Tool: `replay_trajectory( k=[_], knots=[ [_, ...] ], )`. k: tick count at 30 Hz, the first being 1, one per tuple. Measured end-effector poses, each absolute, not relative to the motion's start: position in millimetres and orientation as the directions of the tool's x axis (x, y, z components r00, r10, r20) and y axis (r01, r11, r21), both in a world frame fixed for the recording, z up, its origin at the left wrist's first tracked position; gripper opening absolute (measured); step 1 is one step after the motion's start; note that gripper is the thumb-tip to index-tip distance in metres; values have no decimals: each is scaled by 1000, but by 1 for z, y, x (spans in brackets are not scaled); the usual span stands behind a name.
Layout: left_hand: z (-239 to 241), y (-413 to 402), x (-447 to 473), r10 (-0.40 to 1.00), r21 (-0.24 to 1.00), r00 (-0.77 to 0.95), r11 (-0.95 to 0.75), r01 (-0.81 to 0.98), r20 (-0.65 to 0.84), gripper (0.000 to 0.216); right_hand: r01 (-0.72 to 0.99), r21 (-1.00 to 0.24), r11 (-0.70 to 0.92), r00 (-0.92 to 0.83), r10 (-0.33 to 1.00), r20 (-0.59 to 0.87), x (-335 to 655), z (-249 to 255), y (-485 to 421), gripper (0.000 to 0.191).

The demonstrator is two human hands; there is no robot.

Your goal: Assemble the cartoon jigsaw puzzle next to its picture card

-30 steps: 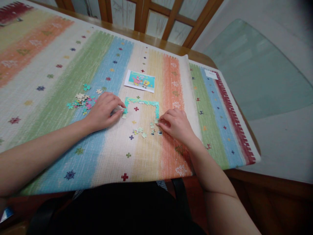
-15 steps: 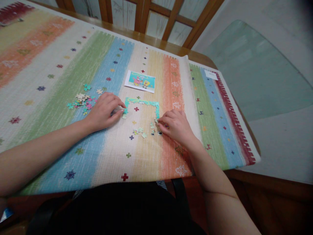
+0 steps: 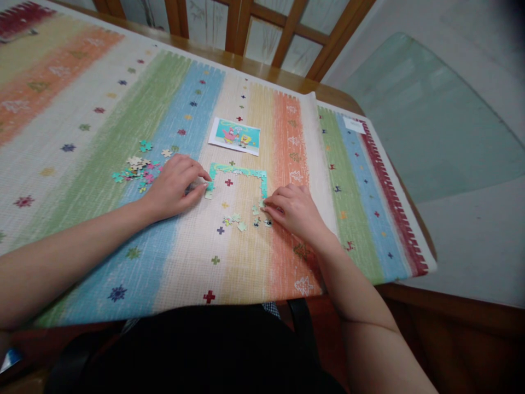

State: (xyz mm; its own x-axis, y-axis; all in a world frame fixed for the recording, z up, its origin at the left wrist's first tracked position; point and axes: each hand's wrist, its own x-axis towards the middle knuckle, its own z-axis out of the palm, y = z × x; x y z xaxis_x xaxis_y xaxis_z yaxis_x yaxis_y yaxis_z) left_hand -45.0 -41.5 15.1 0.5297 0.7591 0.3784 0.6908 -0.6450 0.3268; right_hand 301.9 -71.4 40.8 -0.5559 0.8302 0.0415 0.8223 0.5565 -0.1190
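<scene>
A partly joined teal puzzle frame (image 3: pixel 240 172) lies on the striped mat (image 3: pixel 102 137). My left hand (image 3: pixel 174 186) rests at the frame's left end, fingers curled and fingertips pressed on a pale piece (image 3: pixel 209 192) there. My right hand (image 3: pixel 295 210) sits at the lower right end of the frame, fingers pinched together on a small piece (image 3: pixel 261 204). Several loose pieces (image 3: pixel 241 221) lie between my hands. A heap of loose pieces (image 3: pixel 137 167) lies left of my left hand.
A reference picture card (image 3: pixel 234 136) lies above the frame. A small white label (image 3: pixel 355 125) sits at the mat's far right. The mat's right edge overhangs the wooden table (image 3: pixel 266 70). A wooden chair back (image 3: pixel 287 33) stands beyond; a glass panel (image 3: pixel 430 120) lies to the right.
My right hand has shifted very slightly at the frame's lower right end. My left hand has stayed in place.
</scene>
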Motion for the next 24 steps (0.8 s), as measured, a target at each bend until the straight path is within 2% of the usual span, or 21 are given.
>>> replay_trajectory(
  k=[10,19,24],
  knots=[
    [13,-40,-46,720,304,546,-684,663,429,20,788,-116,605,-603,796,54,303,39,-68,21],
    [13,-41,-46,704,281,550,-695,662,449,21,769,-195,609,-600,793,109,308,37,-63,23],
    [13,-41,-46,716,288,551,-686,668,429,20,785,-169,597,-582,803,131,310,33,-60,26]
  ],
)
